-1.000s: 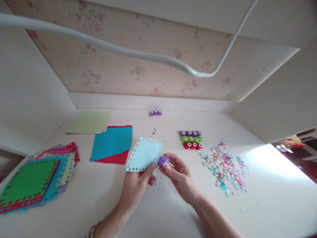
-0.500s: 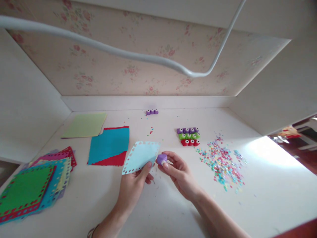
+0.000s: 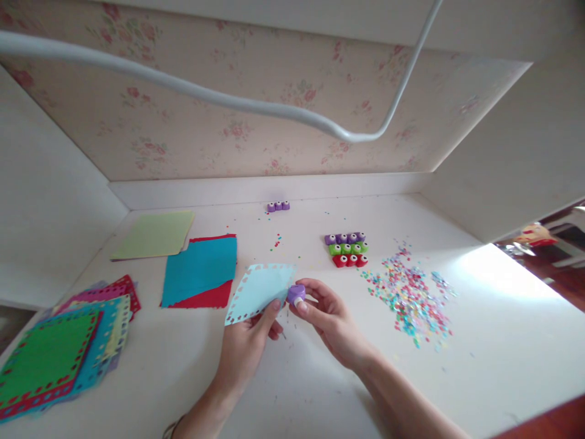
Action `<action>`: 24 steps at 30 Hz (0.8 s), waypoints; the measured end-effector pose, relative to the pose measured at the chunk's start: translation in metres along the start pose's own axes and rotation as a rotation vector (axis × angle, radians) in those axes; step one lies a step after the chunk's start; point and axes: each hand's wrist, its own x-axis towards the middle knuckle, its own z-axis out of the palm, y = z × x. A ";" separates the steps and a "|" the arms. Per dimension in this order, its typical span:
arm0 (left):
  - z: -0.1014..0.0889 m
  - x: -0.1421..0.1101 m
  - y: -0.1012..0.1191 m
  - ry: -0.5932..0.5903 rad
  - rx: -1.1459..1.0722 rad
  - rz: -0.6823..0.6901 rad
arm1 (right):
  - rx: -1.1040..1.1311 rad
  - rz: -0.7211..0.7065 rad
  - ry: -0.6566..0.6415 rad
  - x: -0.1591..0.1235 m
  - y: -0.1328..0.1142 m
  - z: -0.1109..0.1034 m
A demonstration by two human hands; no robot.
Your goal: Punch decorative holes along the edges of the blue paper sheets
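Note:
My left hand [image 3: 244, 344] pinches the lower corner of a light blue paper square [image 3: 258, 289] with punched holes along its edges. It is held just above the white desk [image 3: 292, 378]. My right hand [image 3: 329, 320] grips a small purple paper punch [image 3: 296, 294], which sits on the sheet's right edge. Both hands are closed around what they hold.
A group of purple, green and red punches [image 3: 346, 249] and a heap of confetti [image 3: 411, 299] lie to the right. More purple punches [image 3: 278, 206] stand at the back. Teal and red sheets [image 3: 201, 271], a yellow-green sheet [image 3: 155, 234] and a pile of punched sheets [image 3: 59, 341] lie left.
The view has shifted slightly. The light blue sheet has turned a little in my left hand, and the purple punch stays at its right edge.

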 end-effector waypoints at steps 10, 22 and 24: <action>0.002 -0.001 0.002 -0.061 0.095 0.012 | 0.024 -0.008 0.016 0.000 0.000 0.001; 0.008 -0.001 -0.002 -0.094 -0.001 -0.037 | 0.136 -0.005 -0.094 0.000 0.001 0.010; 0.008 -0.001 -0.001 -0.093 0.009 -0.041 | 0.112 0.003 -0.138 0.000 0.001 0.008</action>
